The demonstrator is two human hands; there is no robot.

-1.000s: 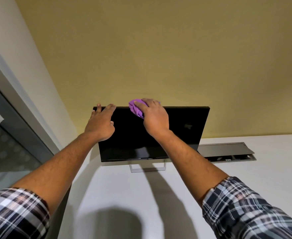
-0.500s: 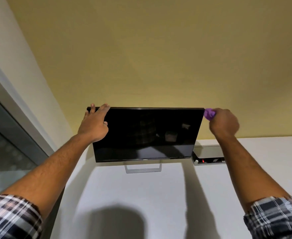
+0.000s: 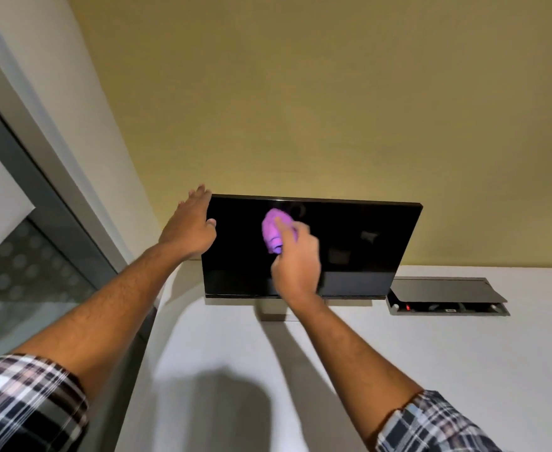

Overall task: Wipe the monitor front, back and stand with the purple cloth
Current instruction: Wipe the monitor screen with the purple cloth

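While two bare forearms in rolled plaid sleeves reach forward over a white counter, the right hand presses a bunched purple cloth against the upper middle of a dark monitor screen. Its fingers curl round the cloth. The left hand, fingers straight, braces the monitor's top left corner. The monitor stands widthwise, screen facing the person, before a yellow wall.

Warm, moderate indoor light. Arm and head shadows fall soft-edged on the white matte table. Right hand motion-blurred. Glossy black flat monitor shows faint reflections. Wide-angle bending at left edge.
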